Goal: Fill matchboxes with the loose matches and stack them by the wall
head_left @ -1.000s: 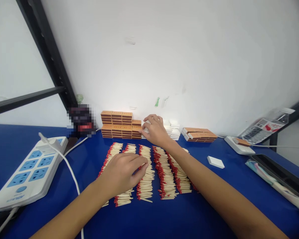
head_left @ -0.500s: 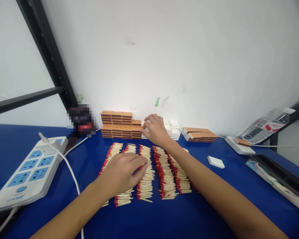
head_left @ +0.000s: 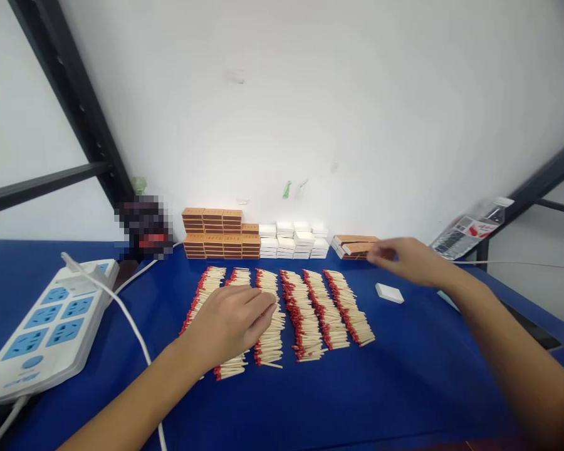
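Observation:
Several rows of red-tipped matches (head_left: 305,307) lie on the blue table (head_left: 310,401). My left hand (head_left: 230,322) rests on the left rows, fingers curled and pressed onto the matches. My right hand (head_left: 407,258) is blurred by motion and reaches right toward a low pile of orange matchbox sleeves (head_left: 352,245) by the wall. Whether its fingers hold anything does not show. A stack of orange matchboxes (head_left: 219,233) and a stack of white inner trays (head_left: 291,240) stand against the wall. A single white tray (head_left: 389,292) lies just below my right hand.
A white and blue power strip (head_left: 47,326) with a white cable (head_left: 131,326) lies at the left. A black metal frame (head_left: 70,106) rises behind it. A plastic bottle (head_left: 470,233) lies at the far right, and a blurred-out dark object (head_left: 143,227) stands beside the orange stack.
My right hand left the boxes at the wall and swung right to the pile of orange sleeves. The view shifted slightly. My left hand stayed on the matches.

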`<state>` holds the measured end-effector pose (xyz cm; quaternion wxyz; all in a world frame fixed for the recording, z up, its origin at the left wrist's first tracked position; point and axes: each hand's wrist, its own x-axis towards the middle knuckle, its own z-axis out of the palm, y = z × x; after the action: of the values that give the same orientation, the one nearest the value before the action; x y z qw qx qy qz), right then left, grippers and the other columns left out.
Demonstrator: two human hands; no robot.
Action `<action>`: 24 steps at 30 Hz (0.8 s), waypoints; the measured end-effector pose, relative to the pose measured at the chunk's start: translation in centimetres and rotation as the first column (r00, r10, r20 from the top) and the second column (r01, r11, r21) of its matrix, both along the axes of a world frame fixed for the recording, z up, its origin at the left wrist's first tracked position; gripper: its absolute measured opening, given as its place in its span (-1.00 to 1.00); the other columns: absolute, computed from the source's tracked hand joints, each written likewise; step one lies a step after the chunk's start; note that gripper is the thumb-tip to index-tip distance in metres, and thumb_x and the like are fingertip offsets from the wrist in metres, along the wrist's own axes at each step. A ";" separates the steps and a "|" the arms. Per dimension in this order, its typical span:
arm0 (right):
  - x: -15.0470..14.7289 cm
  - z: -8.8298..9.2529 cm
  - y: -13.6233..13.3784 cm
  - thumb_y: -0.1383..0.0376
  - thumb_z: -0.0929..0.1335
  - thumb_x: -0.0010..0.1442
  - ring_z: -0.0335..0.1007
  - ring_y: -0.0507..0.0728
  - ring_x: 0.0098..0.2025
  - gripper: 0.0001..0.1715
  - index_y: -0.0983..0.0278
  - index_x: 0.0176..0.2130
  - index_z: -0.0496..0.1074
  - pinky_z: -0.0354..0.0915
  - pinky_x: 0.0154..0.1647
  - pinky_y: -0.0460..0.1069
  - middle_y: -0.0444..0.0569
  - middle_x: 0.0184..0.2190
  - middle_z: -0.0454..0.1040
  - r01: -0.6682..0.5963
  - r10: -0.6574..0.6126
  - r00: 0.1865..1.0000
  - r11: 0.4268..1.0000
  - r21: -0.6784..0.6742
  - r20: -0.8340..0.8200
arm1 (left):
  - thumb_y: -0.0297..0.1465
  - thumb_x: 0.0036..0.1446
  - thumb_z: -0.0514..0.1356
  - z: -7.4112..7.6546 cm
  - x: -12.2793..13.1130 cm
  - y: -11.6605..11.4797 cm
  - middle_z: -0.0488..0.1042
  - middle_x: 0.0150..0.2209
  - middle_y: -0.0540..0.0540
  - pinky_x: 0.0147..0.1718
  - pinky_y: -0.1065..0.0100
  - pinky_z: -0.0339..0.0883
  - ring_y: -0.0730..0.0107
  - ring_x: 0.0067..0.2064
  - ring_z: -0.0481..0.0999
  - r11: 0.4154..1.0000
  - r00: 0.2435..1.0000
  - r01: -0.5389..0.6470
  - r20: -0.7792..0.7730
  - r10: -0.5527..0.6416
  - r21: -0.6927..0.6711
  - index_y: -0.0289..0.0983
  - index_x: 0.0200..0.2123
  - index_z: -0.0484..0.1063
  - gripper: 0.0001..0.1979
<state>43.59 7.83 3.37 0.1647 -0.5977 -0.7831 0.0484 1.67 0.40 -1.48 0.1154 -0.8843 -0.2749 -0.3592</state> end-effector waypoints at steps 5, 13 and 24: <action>5.3 -5.9 -4.7 -0.15 0.44 0.12 0.54 0.35 -0.21 -0.52 0.12 -0.15 0.61 0.44 -0.14 0.24 0.16 -0.14 0.64 0.088 -0.092 0.995 0.992 -0.086 -0.046 | -0.44 0.43 0.15 0.0 0.2 -0.1 0.52 -0.47 0.04 -0.45 0.29 0.24 0.39 -0.47 0.47 1.000 1.000 0.010 0.001 -0.010 0.007 -0.24 -0.20 0.53 -0.84; 3.5 -5.4 -4.5 -0.18 0.37 0.21 0.44 0.24 -0.37 -0.37 0.12 0.07 0.61 0.42 -0.23 0.18 0.06 -0.25 0.61 0.013 -0.023 0.997 0.991 -0.130 -0.071 | -0.46 0.40 0.14 0.3 0.2 0.1 0.53 -0.47 0.05 -0.47 0.32 0.24 0.41 -0.48 0.48 1.000 1.000 0.006 0.002 -0.006 -0.019 -0.22 -0.21 0.54 -0.83; -8.5 -1.4 -2.0 -0.13 0.41 0.31 0.48 0.19 -0.25 -0.56 0.17 -0.22 0.54 0.40 -0.26 0.07 0.03 -0.20 0.59 -0.220 0.223 0.873 0.974 0.059 -0.434 | -0.43 0.42 0.12 0.0 0.0 0.3 0.55 -0.47 0.03 -0.46 0.34 0.24 0.40 -0.47 0.50 0.999 1.000 -0.014 -0.020 0.013 -0.045 -0.22 -0.22 0.55 -0.80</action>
<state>35.11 5.83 1.95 0.3321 -0.4772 -0.7894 0.1969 1.70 0.70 -1.50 0.1007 -0.8883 -0.2878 -0.3433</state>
